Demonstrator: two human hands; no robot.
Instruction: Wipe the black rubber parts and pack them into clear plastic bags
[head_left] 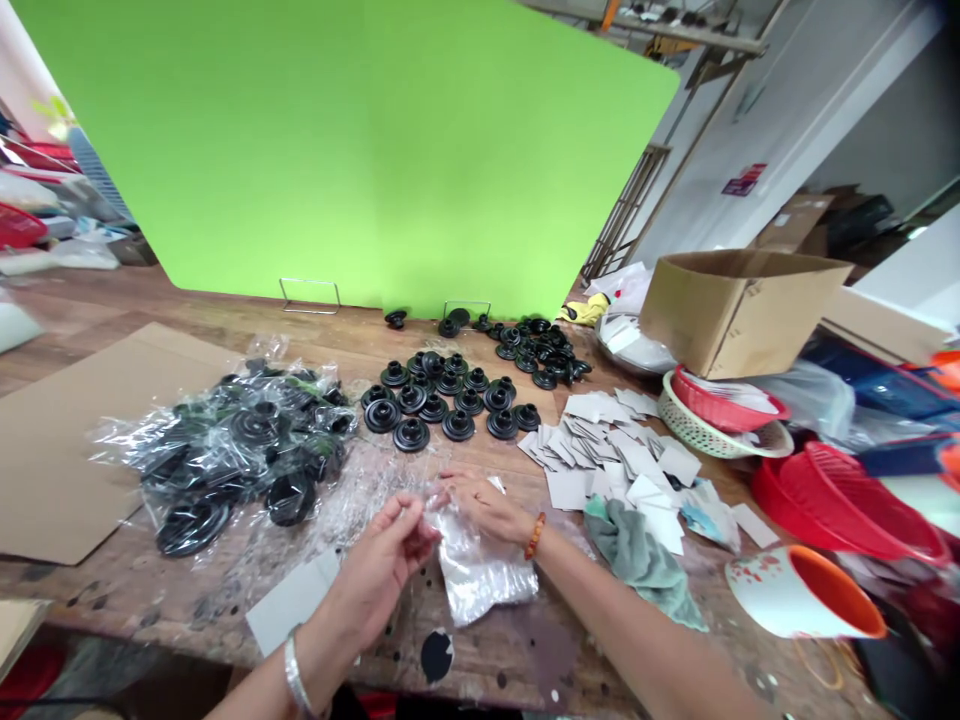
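Note:
A clear plastic bag (487, 575) lies over the wooden table in front of me, wrinkled and shiny. My left hand (390, 550), with a silver bangle on its wrist, is closed, pinching the bag's upper left corner between thumb and fingers. My right hand (484, 505), wearing an orange bead bracelet, reaches across the bag's top edge. Its fingers are closed on the plastic close to the left fingertips. A grey-white card (296, 600) rests beside my left forearm. Beyond the hands stand several black stepped round parts (457, 425) with raised hubs.
Bagged black parts (255, 430) are heaped at left near flat cardboard (90, 430). At right lie loose cards (600, 450), a grey-green cloth (645, 560), a white-and-orange tub (802, 590), stacked baskets (724, 430) and a cardboard box (735, 310). A green board (360, 150) stands behind.

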